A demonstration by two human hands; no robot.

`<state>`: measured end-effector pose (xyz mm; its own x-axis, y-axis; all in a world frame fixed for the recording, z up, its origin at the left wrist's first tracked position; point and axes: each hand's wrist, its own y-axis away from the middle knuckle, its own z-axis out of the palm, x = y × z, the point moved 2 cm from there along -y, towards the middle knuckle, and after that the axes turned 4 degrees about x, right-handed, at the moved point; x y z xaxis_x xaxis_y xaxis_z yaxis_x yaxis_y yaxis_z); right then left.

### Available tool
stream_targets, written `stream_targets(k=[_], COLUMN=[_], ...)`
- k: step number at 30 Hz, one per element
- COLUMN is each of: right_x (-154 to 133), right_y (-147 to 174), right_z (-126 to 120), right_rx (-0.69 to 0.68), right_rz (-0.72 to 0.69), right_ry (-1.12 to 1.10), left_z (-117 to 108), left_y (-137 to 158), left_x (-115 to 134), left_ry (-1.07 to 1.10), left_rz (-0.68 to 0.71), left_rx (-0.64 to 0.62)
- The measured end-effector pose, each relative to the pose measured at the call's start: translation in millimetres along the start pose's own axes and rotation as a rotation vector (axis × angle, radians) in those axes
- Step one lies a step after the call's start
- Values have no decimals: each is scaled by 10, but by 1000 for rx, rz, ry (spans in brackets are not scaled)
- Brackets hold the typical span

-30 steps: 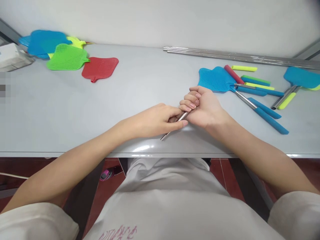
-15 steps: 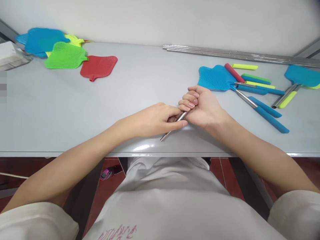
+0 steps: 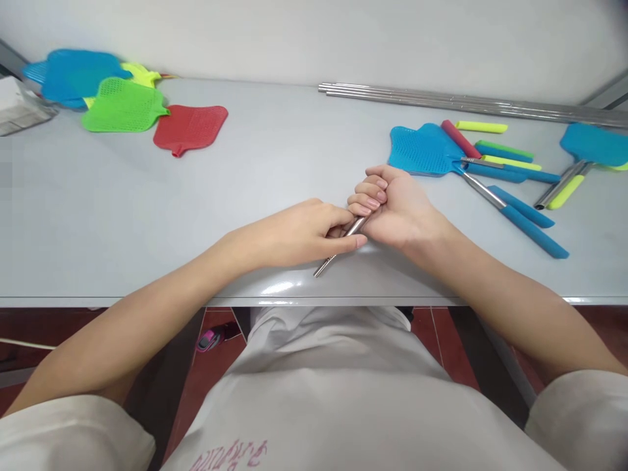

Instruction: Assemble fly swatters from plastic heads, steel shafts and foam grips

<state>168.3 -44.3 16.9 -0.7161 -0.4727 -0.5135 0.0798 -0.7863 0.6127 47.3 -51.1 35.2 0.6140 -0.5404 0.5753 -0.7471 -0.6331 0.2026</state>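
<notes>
My left hand point(image 3: 314, 232) is closed on a thin metal tube point(image 3: 354, 227), thumb along its near side. One end of the tube sticks out below the thumb, pointing down and left toward the table's front edge. My right hand point(image 3: 390, 204) is closed round the tube's other end, palm side up with the fingers curled over, so that end is hidden. The two hands almost touch each other. Just beyond my right hand lies a blue fly swatter head point(image 3: 422, 150), with a metal rod and a blue handle grip point(image 3: 534, 231) running to the right.
At the back left lie a green swatter head point(image 3: 122, 108), a red one point(image 3: 191, 127) and a blue stack point(image 3: 81, 75). Long metal rods point(image 3: 441, 103) lie along the wall. Loose coloured grips, including a yellow one point(image 3: 481, 127), and another blue head point(image 3: 596, 144) lie at right.
Both hands keep hold of the metal tube in nearly the same place. The view has shifted very slightly; nothing on the table has visibly moved.
</notes>
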Motion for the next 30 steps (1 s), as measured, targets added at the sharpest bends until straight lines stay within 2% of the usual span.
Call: stream_targets(k=[30], right_x=[6], right_y=[3], right_z=[12], right_rx=[-19], right_rz=[37], right_ry=[-6], left_z=[-29], left_y=[8], left_x=[10], left_ry=[-25], left_rz=[30], left_rx=[-14])
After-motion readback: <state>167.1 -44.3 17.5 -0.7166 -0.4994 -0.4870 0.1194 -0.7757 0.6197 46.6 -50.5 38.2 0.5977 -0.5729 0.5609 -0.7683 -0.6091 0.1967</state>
